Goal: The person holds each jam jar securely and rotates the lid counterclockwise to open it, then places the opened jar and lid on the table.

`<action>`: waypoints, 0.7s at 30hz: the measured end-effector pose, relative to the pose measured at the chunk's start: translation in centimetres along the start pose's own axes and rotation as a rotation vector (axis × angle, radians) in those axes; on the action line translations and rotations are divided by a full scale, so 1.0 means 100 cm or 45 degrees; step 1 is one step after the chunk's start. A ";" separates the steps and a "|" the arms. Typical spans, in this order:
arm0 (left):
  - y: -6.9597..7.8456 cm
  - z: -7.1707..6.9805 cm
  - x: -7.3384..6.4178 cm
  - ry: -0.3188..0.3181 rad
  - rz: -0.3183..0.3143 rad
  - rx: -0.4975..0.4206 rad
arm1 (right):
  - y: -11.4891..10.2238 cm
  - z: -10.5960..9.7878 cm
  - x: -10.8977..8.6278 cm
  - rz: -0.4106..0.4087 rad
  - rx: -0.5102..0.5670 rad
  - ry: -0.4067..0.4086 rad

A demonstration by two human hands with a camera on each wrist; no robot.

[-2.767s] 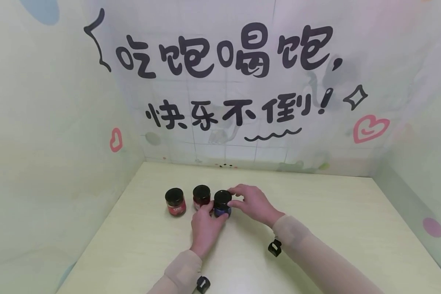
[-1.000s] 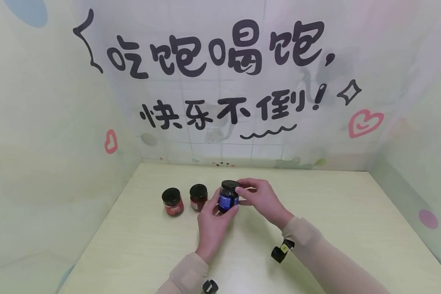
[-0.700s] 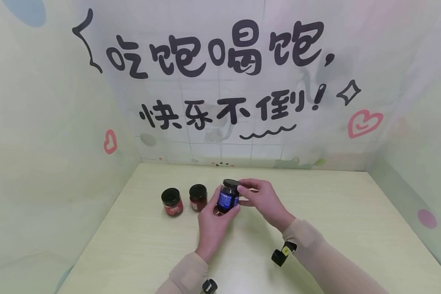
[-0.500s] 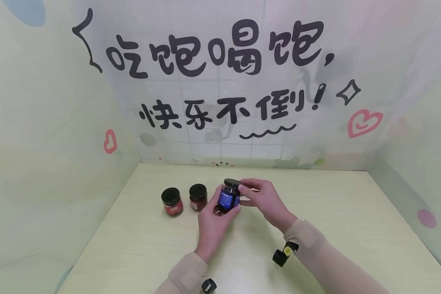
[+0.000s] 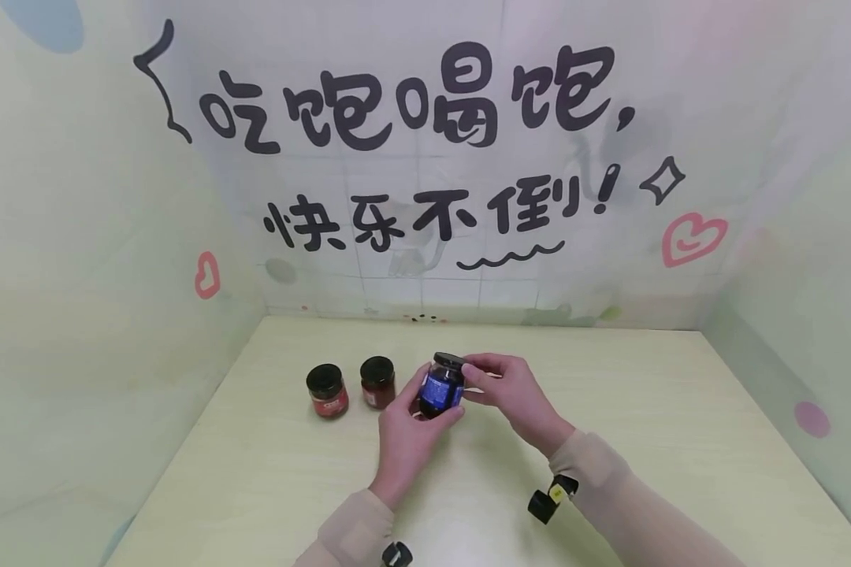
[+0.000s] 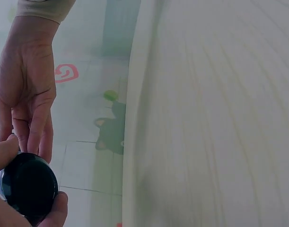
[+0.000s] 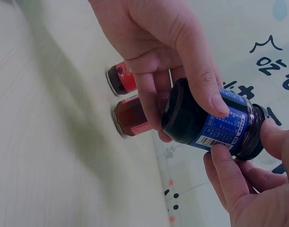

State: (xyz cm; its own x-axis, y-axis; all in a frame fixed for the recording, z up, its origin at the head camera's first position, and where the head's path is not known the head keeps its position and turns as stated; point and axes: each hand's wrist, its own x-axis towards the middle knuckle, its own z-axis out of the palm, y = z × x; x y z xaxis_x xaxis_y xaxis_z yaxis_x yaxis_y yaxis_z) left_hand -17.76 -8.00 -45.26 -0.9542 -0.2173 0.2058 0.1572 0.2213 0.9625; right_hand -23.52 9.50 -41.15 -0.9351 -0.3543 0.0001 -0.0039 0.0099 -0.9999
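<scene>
A small glass jar with a black lid and blue label is held tilted above the table. My left hand grips its body, thumb on the near side and fingers on the other. My right hand is at the lid end; in the right wrist view its thumb lies on the lid while its fingers touch the label side. Printed text and a barcode show on the label there. The left wrist view catches only a dark round end of the jar between fingers.
To the left, two jars with black lids and red labels stand upright on the pale table: one farther left, the other nearer my left hand. Printed cloth walls enclose the table at the back and both sides.
The blue-labelled jar has come up off the table and tilted, its label turning into view. Both hands rose with it. Over the last half second the hold looks the same; the red-labelled jars stayed put.
</scene>
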 end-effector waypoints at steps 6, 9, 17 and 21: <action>-0.002 -0.001 -0.001 0.013 -0.029 0.063 | 0.002 -0.002 -0.003 -0.014 -0.059 -0.012; -0.001 -0.001 -0.002 0.011 -0.026 0.100 | 0.002 -0.003 -0.005 -0.024 -0.088 -0.010; -0.003 -0.002 -0.003 -0.005 -0.002 0.124 | -0.001 -0.006 -0.008 -0.016 -0.228 0.027; -0.003 -0.001 -0.005 -0.009 -0.011 0.124 | -0.003 -0.007 -0.009 -0.028 -0.297 0.059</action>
State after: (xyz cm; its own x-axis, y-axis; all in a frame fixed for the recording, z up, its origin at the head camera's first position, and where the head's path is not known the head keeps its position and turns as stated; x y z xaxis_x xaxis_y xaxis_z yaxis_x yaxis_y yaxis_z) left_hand -17.27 -8.07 -45.60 -0.9572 -0.2128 0.1962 0.1240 0.3107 0.9424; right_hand -22.91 10.50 -40.85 -0.9491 -0.3137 0.0278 -0.1014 0.2207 -0.9701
